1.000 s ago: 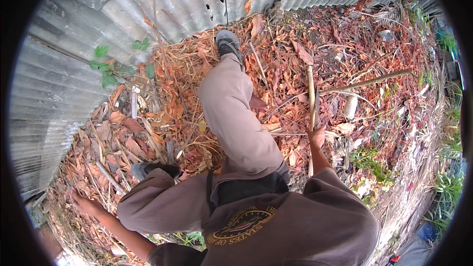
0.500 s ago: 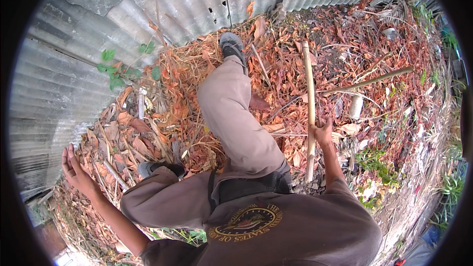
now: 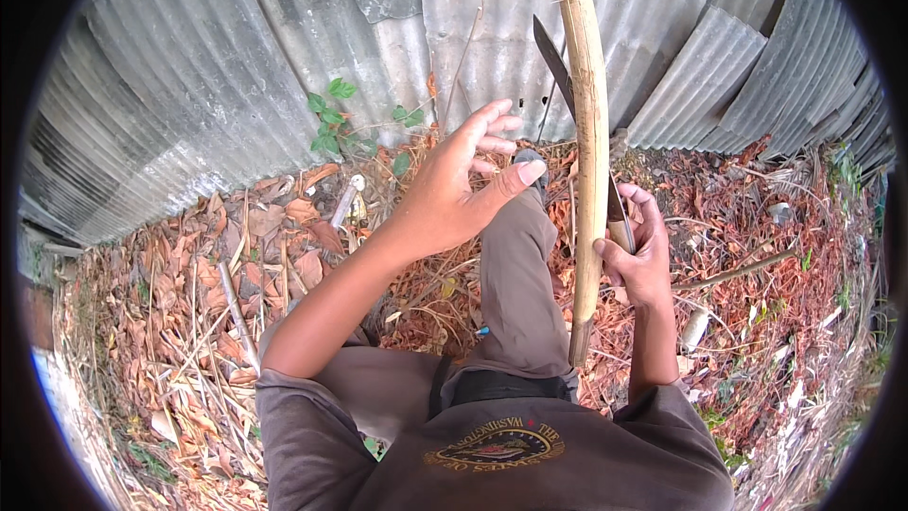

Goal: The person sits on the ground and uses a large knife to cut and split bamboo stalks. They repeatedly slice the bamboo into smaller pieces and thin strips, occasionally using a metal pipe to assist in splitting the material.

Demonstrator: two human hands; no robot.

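Note:
My right hand [image 3: 645,254] is closed around the light wooden handle of a machete [image 3: 552,57]. Its dark blade slants up and left behind a long, slightly curved wooden pole [image 3: 591,114]. The same hand's thumb presses against the pole, which stands upright in the view and passes in front of the blade. My left hand [image 3: 461,182] is raised to the left of the pole, fingers apart and holding nothing. Part of the machete is hidden behind the pole.
A corrugated metal fence [image 3: 170,95] runs along the far side. Dry leaves [image 3: 274,227] and twigs cover the ground. A thin stick [image 3: 742,270] and a pale cylindrical object [image 3: 694,329] lie to the right. A green-leaved plant [image 3: 331,123] grows by the fence.
The pole has come up closer to me in my right hand, and the machete now shows behind it. My left hand has swung from the far left toward the pole. The view has tilted toward the fence.

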